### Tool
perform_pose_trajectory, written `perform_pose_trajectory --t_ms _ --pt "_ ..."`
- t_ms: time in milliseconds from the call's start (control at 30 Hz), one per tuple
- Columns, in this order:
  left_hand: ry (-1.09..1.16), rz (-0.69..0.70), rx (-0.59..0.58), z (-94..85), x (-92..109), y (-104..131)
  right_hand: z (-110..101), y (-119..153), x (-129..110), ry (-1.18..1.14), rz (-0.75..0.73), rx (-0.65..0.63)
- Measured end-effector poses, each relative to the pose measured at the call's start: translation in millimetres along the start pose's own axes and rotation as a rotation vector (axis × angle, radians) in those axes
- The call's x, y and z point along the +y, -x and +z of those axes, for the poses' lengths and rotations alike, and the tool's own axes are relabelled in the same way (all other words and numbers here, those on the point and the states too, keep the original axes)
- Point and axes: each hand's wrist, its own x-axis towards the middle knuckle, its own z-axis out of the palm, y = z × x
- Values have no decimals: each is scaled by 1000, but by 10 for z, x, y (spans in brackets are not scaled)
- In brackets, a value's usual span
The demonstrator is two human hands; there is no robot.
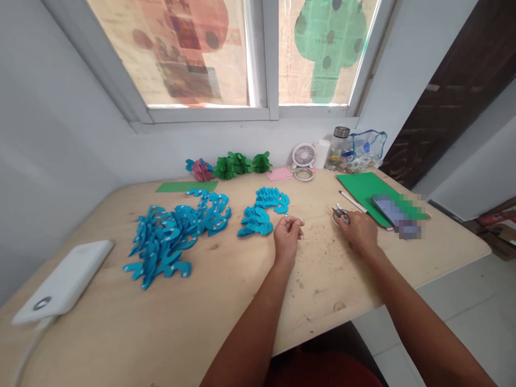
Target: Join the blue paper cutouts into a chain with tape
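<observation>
Blue papers (258,220) lie on the worktop (226,317), near the middle of the frame, just left of the left hand (287,236), the nearer one. Its fingers curl together. The right hand (358,231) touches a dark tool (342,216); its grip is hard to tell.

My head view shows a small craft corner in a plain white-walled room, where a wooden table (242,290) holds piles of cut blue paper (163,231), folded green paper pieces (239,164) and colored sheets (358,185) below a window (322,48) covered in printed paper; a small fan (303,155) and a glass bottle (337,148) suggest a home, though I cannot confirm it.
</observation>
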Motion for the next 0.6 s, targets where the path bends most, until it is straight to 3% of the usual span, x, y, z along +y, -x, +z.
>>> perform_pose_trajectory --t_ms 267,467,600 --pt "-9 -32 -211 99 -15 97 171 30 128 50 -59 117" --pt "-7 -38 -227 83 15 83 271 2 194 30 -74 138" --pt "5 -24 -188 50 58 64 225 2 197 -52 -59 191"
